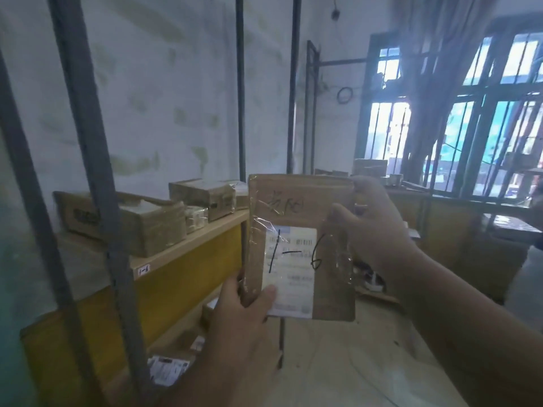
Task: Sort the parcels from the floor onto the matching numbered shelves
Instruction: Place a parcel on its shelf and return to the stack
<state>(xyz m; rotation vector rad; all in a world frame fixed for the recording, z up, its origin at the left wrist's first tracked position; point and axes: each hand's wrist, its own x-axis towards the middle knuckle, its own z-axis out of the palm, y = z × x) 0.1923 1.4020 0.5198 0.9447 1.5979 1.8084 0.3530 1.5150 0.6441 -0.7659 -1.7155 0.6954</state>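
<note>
Shelf unit [188,251]: grey metal uprights, pale board deck with a yellow panel under it; stands at left against the wall. A small white tag [144,270] on the deck edge appears to read "1-6"

Window [470,118]: barred, dark-framed, bright; far right, well apart from the shelf

Boxes on the shelf [152,227]: several brown cardboard cartons wrapped in glossy clear tape, set side by side on the tagged deck, presumably already sorted there

Parcels lower down [169,371]: a few labelled packets on the lower deck or the floor; too blurred to say which

Parcel in hand [302,248]: flat brown envelope-like packet, upright, face to the camera, held in the air just right of the shelf end. White printed label under crinkled clear tape, with "1-6" hand-drawn in black marker across it; handwriting above. Likely held up so the number can be read and matched against the tag; judged next for the tagged deck

Right hand [370,227]: fingers curled round the parcel's upper right edge, thumb on its face, steadying it

Left hand [249,315]: pinches the lower left corner, thumb [269,292] pressed on the label's bottom edge
</note>
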